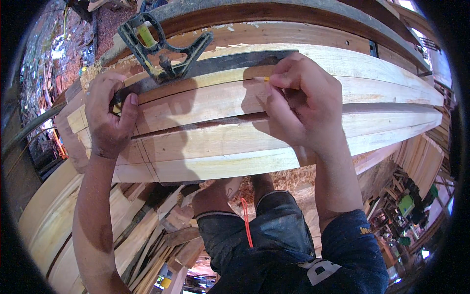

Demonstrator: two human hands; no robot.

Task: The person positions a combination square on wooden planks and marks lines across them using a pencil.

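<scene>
A combination square lies across the pale wooden boards (210,100), its dark steel blade (230,61) running along the far board. Its black head (171,72), with a yellow-green level vial, sticks up from the blade left of the middle. My left hand (110,112) is closed round the blade's left end, thumb on the near side. Pinched in my right hand (306,98) is a pencil (262,79), its sharpened tip pointing left over the board just below the blade. The rest of the pencil is hidden by my fingers. Pencil lines (147,157) cross the nearer boards at the left.
Behind the boards runs a dark-topped timber beam (274,11). More curved planks (54,215) lie at lower left, beside loose offcuts (147,255). Wood shavings (289,183) cover the ground near my legs. Assorted clutter (406,206) stands at the right.
</scene>
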